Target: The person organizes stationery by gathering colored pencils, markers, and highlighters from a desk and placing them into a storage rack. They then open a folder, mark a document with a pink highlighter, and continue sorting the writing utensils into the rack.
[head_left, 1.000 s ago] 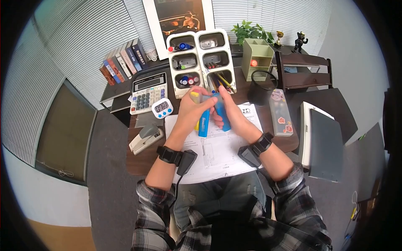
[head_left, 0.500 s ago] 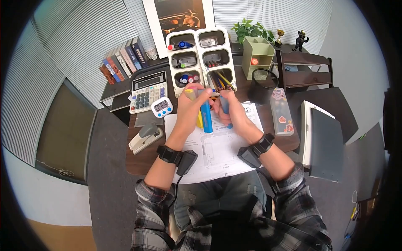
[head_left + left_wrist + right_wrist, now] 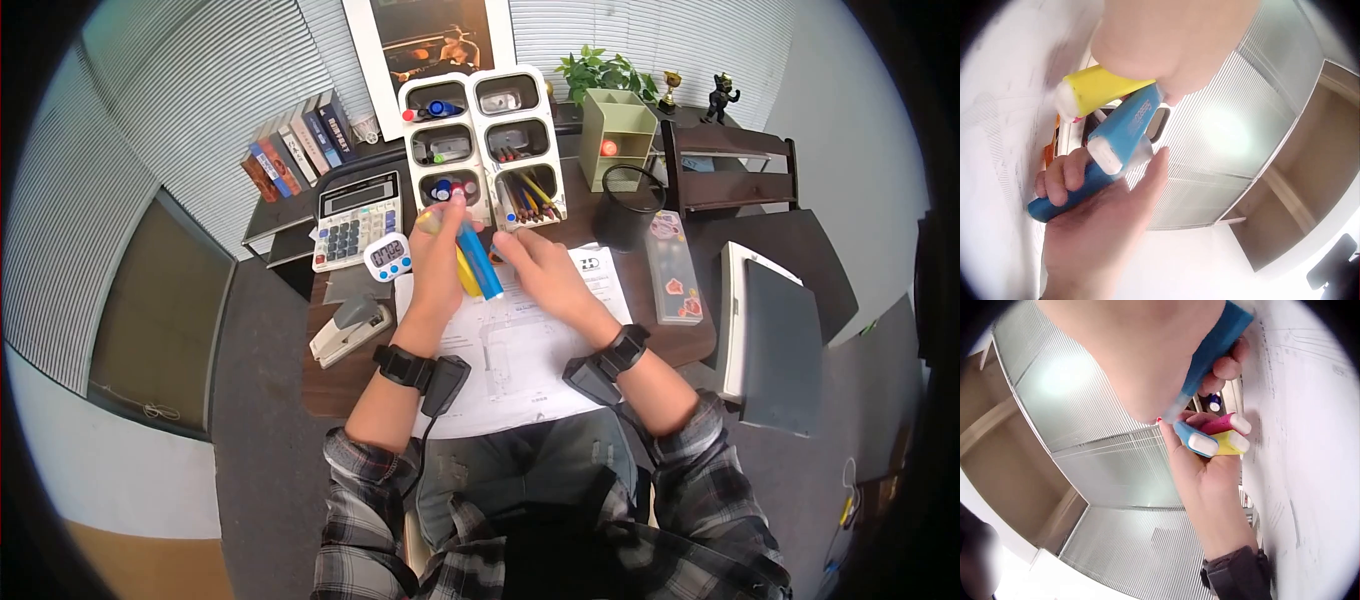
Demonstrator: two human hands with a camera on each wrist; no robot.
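The left hand's (image 3: 437,265) fingers grasp a bundle of markers: a light blue marker (image 3: 479,262) and a yellow marker (image 3: 467,275) slant out from them toward the person, white ends foremost, and a pink marker (image 3: 1222,424) sits beside the yellow one, seen clearly from the right wrist. The right hand's (image 3: 548,280) fingers are curled round a darker blue marker (image 3: 1072,194), with the thumb stretched along it; this one has a translucent end that points toward the left fingers, and whether it touches the light blue marker there cannot be told. From the head view the right hand hides it. Below both sets of fingers lie printed sheets (image 3: 540,370) on the brown worktop (image 3: 335,392). Just beyond the fingers stands a white organizer (image 3: 482,120) with two columns of compartments; pencils (image 3: 535,195) fill its nearest right one, and capped pens (image 3: 457,189) lie in the nearest left one. Near the left fingers, on their outer side, is a white timer (image 3: 388,258), with a calculator (image 3: 355,225) behind it and a stapler (image 3: 350,330) closer to the person. Well out to the right of the right fingers are a black mesh cup (image 3: 625,215) and a long translucent case (image 3: 672,270) with stickers.
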